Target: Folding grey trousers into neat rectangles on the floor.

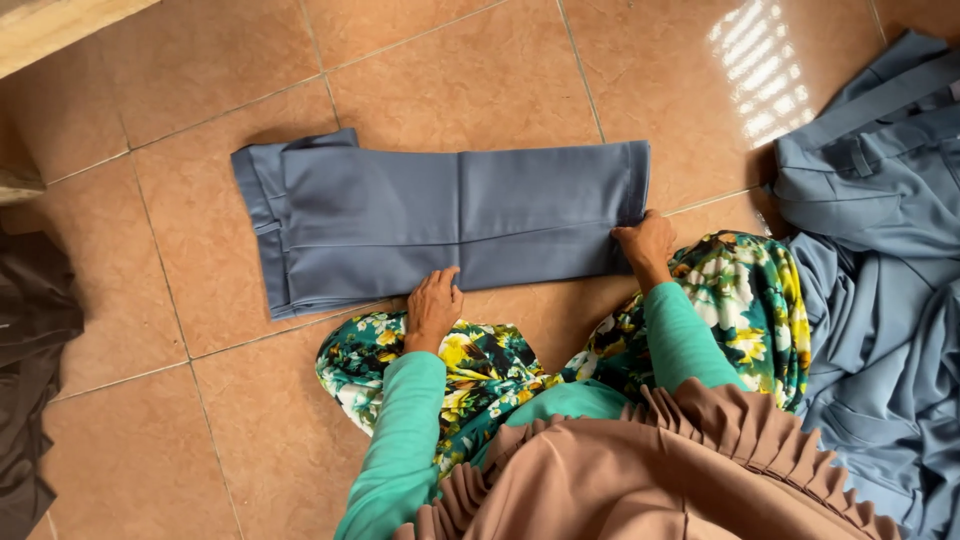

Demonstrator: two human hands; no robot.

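Head view: I'm sitting on the glossy terracotta tile floor [250,430] w/ a folded pair of blue-grey cloth trousers [440,220] laid flat in front of my knees, waistband end to the left, leg hems to the right. My left hand [432,308] rests on the near long edge around the middle, fingers flat & spread on the cloth, not gripping anything. My right hand [647,243] sits at the near right corner by the hems, fingers curled over the edge; can't tell if they pinch the fabric or just press it. A heap of the same blue-grey cloth garments [880,260] lies to my right, touching my floral green-yellow skirt [740,300]. Dark brown cloth [30,370] bunches at the far left edge, well apart from the trousers.
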